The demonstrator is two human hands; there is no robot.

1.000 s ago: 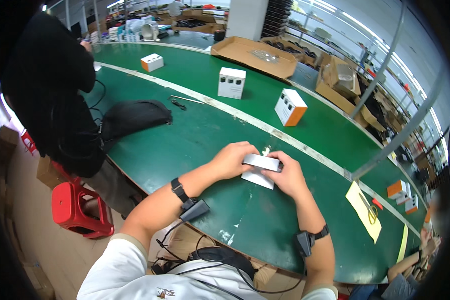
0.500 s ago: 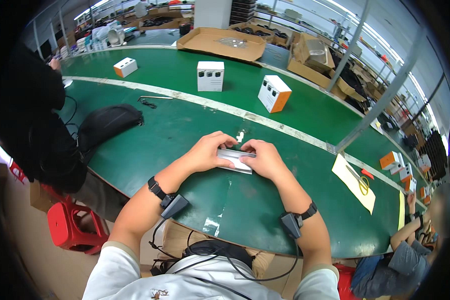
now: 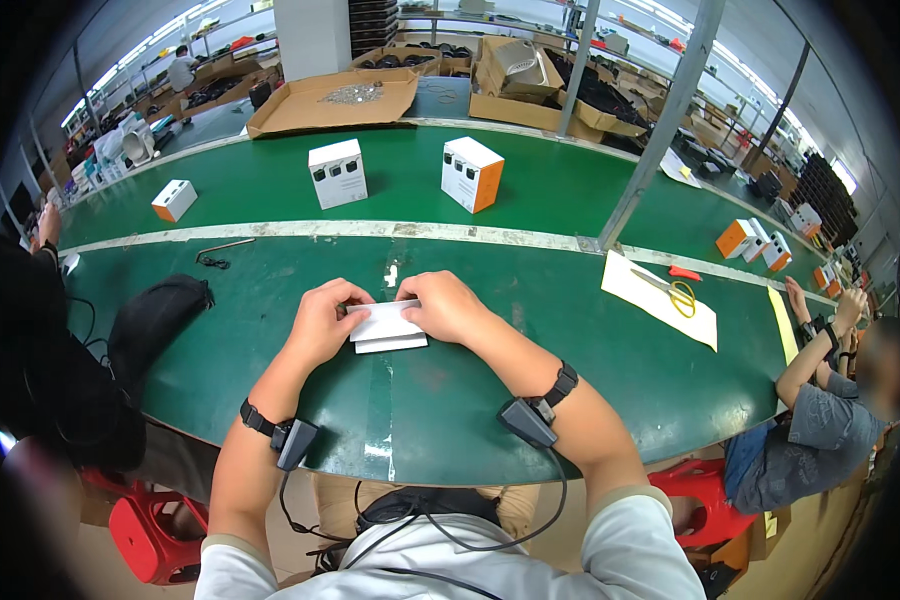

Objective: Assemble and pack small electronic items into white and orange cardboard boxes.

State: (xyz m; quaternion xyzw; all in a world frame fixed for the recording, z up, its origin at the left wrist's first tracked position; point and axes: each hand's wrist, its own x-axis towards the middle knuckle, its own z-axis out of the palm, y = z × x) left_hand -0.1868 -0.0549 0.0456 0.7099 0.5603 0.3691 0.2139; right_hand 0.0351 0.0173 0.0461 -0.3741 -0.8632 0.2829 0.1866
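Observation:
Between my hands is a small white folded piece [image 3: 385, 322], like card or a thin box part, with a lower flap or edge showing below it. My left hand [image 3: 322, 322] pinches its left end with thumb and fingers. At the opposite end, my right hand [image 3: 444, 308] grips it the same way, fingers curled at the top edge. The piece is held just over the green table [image 3: 450, 400], near its middle; whether it touches the surface I cannot tell. Each wrist wears a black strap with a dark device and a cable.
White-and-orange boxes [image 3: 338, 175] stand on the far green strip, with several more at right. Yellow paper [image 3: 705, 325] bears scissors [image 3: 682, 298]. A black pouch [image 3: 155, 325] lies left. A metal post [image 3: 660, 135] rises beyond. People sit or stand at both sides.
The view has swung, so the table and boxes appear farther left. The white piece has tilted, with its broad white face now showing instead of a greyish trough. Both hands keep hold of it.

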